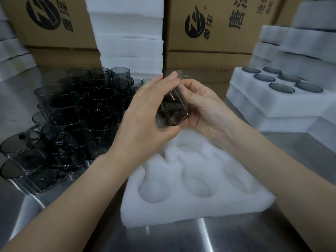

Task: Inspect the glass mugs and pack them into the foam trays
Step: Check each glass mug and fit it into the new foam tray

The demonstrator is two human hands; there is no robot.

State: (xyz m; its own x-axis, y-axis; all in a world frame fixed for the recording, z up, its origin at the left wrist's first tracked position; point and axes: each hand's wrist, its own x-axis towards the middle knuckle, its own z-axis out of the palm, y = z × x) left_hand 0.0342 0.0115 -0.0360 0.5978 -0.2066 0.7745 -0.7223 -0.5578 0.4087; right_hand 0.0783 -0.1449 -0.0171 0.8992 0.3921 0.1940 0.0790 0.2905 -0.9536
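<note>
Hands meet above the middle of the stainless steel counter [236,233]. The left hand [143,113] wraps its fingers over the top and its thumb under a smoky grey glass mug [172,113]. The right hand [205,108] cups the same mug from the other side with curled fingers, so both grip it. The mug is tilted and held in the air, apart from everything beneath it.

Directly below, near the front edge, lies a white foam tray with round pockets [190,211], the pockets open upward. Bare steel runs along its front and right sides. Toward the left edge a crowded cluster of dark glass mugs [72,115] stands rim to rim, just beside the left forearm. Toward the right edge sits a stack of white foam trays [272,110], the top one holding six grey mugs [281,87], their round ends about level with the foam. At the back edge a tall pile of white foam sheets [129,42] rises between brown printed cardboard boxes [218,42].
</note>
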